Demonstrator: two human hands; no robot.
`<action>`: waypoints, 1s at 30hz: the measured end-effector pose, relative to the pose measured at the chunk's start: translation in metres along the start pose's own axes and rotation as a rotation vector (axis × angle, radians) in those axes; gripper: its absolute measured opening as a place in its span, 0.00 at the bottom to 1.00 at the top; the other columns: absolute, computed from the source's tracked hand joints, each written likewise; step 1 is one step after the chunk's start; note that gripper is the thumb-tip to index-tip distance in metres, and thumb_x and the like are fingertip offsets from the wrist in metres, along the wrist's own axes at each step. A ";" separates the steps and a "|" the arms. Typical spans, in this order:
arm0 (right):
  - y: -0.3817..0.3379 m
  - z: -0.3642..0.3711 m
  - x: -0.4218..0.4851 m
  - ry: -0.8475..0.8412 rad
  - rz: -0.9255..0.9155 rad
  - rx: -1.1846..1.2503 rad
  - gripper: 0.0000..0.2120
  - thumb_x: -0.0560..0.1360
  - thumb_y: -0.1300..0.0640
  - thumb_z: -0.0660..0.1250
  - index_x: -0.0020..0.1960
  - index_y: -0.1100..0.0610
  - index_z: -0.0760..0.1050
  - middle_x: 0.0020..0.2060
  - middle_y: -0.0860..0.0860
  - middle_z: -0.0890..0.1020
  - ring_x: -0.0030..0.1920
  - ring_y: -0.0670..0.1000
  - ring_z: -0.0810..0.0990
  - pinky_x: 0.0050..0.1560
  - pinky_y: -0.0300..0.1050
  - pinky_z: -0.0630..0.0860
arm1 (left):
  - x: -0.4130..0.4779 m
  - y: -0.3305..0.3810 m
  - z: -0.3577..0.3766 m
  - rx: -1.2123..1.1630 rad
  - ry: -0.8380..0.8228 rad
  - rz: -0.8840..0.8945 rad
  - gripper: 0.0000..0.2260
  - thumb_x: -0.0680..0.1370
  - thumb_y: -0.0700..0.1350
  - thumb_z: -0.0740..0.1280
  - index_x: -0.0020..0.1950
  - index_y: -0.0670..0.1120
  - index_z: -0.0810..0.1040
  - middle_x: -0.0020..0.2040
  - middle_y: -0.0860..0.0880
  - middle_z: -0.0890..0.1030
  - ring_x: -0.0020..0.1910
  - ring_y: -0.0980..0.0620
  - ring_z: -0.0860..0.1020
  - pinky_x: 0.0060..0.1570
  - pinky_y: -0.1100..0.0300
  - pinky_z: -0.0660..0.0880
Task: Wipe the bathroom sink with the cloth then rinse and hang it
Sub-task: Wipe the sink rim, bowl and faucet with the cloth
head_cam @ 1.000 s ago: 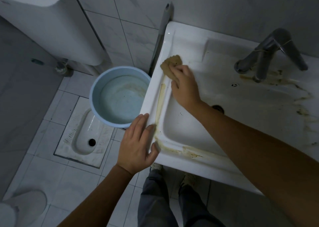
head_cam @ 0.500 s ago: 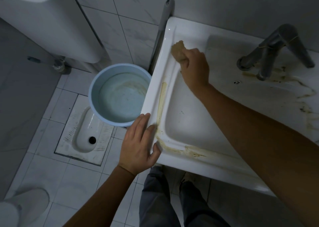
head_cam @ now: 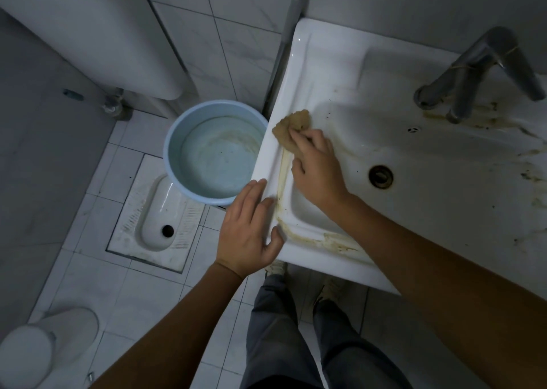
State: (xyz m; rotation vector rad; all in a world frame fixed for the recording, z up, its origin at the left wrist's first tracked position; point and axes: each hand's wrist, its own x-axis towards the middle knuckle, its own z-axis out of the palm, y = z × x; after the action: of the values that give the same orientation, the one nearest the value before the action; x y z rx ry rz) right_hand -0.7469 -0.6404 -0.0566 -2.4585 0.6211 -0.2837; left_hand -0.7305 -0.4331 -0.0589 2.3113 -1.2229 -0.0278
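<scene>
Head view, sink: a white rectangular ceramic bathroom sink (head_cam: 319, 71) fills the right half, its flat rim streaked with yellow-brown grime along the left and near edges.
Head view, cloth: a crumpled tan-brown cloth (head_cam: 288, 129) lies on the sink's left rim, at the top end of the brown streak, pressed under the fingers of the right hand.
Head view, right hand: the right hand (head_cam: 316, 168) reaches across the bowl, palm down, fingers curled narrow over the cloth and pinning it to the rim.
Head view, left hand: the left hand (head_cam: 247, 231) rests flat on the near left corner of the sink, fingers spread loosely and holding nothing, thumb hooked over the front edge.
Head view, drain: a dark round drain hole (head_cam: 381, 176) sits in the bowl, to the right of the right hand.
Head view, tap: a grey metal tap (head_cam: 473, 71) stands at the back right, with brown staining around its base.
Head view, basin: a round pale blue plastic basin (head_cam: 174, 140) stands on the floor just left of the sink; it may hold a little water, though the dim light makes that hard to judge.
Head view, floor: a white squat toilet pan (head_cam: 157, 228) is set into the white floor tiles (head_cam: 97, 282) beside the basin.
Head view, legs: grey trouser legs (head_cam: 275, 329) show below the sink's front edge.
</scene>
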 end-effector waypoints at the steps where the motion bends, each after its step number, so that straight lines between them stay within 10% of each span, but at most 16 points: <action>1: -0.003 0.000 -0.010 -0.013 -0.004 0.016 0.27 0.75 0.64 0.64 0.74 0.54 0.68 0.62 0.52 0.73 0.59 0.55 0.71 0.56 0.47 0.76 | 0.000 0.000 0.000 -0.004 0.004 0.003 0.22 0.72 0.46 0.71 0.63 0.37 0.79 0.72 0.37 0.73 0.75 0.39 0.68 0.74 0.46 0.65; 18: -0.032 -0.041 -0.120 -0.496 -0.136 0.035 0.25 0.73 0.65 0.61 0.68 0.51 0.76 0.54 0.50 0.74 0.55 0.51 0.71 0.53 0.50 0.75 | -0.054 -0.004 -0.035 0.064 -0.199 -0.013 0.23 0.80 0.54 0.64 0.71 0.43 0.72 0.78 0.43 0.67 0.78 0.44 0.64 0.74 0.46 0.65; 30: -0.049 -0.035 -0.106 -0.155 0.202 0.019 0.20 0.76 0.63 0.63 0.67 0.56 0.76 0.54 0.55 0.77 0.52 0.54 0.77 0.48 0.44 0.73 | -0.055 -0.021 -0.040 0.138 -0.246 0.103 0.22 0.83 0.55 0.61 0.72 0.44 0.72 0.78 0.42 0.67 0.77 0.42 0.65 0.74 0.48 0.64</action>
State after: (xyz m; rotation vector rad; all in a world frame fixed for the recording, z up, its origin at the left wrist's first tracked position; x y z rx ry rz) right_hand -0.8325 -0.5704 -0.0061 -2.3489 0.7869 -0.0185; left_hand -0.7367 -0.3636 -0.0463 2.4131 -1.5070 -0.2026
